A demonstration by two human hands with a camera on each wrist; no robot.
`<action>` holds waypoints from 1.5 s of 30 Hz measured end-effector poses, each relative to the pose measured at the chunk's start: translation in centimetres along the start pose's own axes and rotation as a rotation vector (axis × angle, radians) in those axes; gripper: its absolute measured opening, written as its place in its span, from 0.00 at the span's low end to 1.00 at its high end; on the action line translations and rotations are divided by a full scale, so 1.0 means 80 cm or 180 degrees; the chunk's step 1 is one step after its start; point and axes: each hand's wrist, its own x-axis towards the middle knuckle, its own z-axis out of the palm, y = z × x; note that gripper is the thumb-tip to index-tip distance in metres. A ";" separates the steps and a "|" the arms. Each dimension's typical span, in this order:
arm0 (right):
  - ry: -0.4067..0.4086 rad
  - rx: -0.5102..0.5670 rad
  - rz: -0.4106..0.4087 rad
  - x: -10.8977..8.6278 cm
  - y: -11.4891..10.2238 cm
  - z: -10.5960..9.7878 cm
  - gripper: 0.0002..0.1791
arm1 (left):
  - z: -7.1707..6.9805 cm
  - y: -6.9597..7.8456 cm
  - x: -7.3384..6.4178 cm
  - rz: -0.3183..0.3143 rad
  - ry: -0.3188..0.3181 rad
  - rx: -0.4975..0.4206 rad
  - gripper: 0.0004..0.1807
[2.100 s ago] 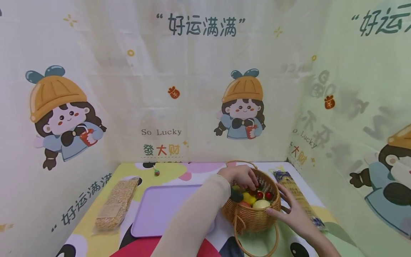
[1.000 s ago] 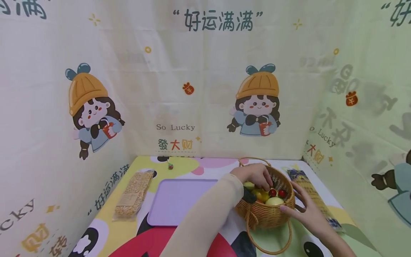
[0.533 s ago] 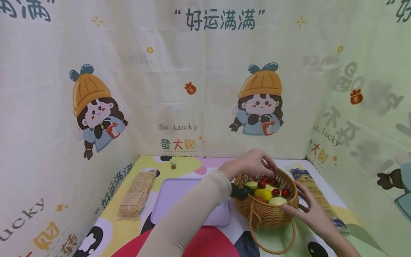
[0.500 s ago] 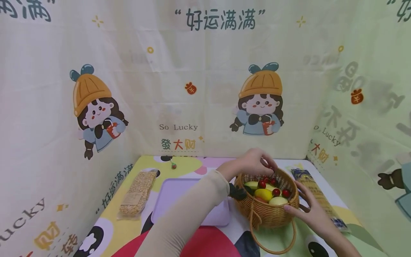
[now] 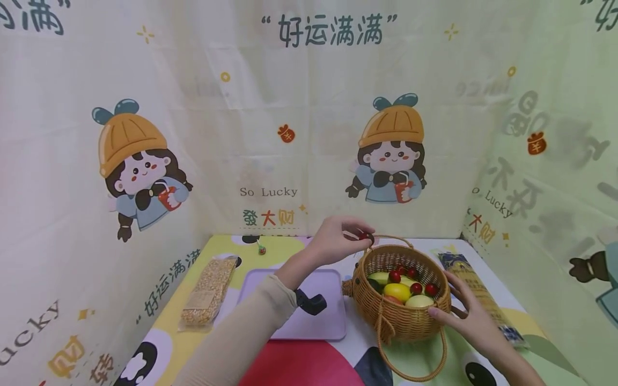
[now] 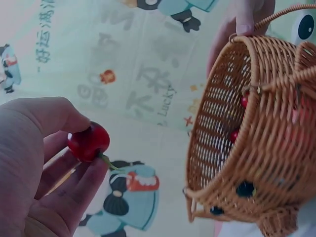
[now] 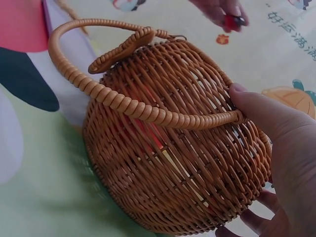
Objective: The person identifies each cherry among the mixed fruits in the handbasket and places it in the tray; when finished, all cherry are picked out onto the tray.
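My left hand [image 5: 338, 239] pinches a red cherry [image 6: 89, 142] between thumb and fingers, its green stem showing in the left wrist view. That hand is raised just left of the wicker basket [image 5: 403, 324], above the far edge of the table. Inside the basket lie several fruits: more cherries [image 5: 416, 289], a yellow lemon-like fruit [image 5: 397, 292] and a pale round one [image 5: 419, 301]. On the basket's right side my right hand [image 5: 465, 311] grips the wicker, thumb at the rim and fingers round the outer wall, as the right wrist view shows.
A lilac tray [image 5: 333, 321] lies left of the basket, partly behind my left forearm. Farther left is a bag of corn kernels [image 5: 208, 292]. A long yellow-and-blue packet [image 5: 483, 300] lies right of the basket. One small green-and-red item [image 5: 262, 250] sits near the back edge.
My left hand has come up out of the basket and moved left, now with a cherry in its fingers. The right hand keeps its hold on the basket.
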 end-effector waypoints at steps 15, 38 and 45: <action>0.0036 -0.0039 0.0007 0.000 0.000 0.000 0.57 | -0.017 -0.108 -0.048 -0.0424 0.0381 0.0304 0.08; 0.0075 0.0016 0.0019 -0.003 0.000 0.004 0.57 | 0.023 -0.210 -0.088 -0.1019 -0.0014 0.0821 0.11; 0.0090 0.0005 0.0019 -0.004 0.000 0.004 0.57 | 0.027 -0.215 -0.089 -0.0940 0.0002 0.0784 0.12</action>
